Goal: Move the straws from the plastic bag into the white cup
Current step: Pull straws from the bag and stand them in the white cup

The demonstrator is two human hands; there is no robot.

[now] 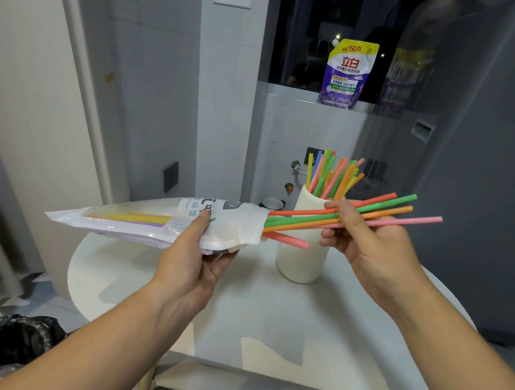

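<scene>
now right hand [372, 238] pinches straws [375, 212].

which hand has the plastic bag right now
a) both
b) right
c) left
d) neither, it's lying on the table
c: the left hand grips the plastic bag up off the table, while the right hand only pinches a few straws that stick out of the bag's open end.
</scene>
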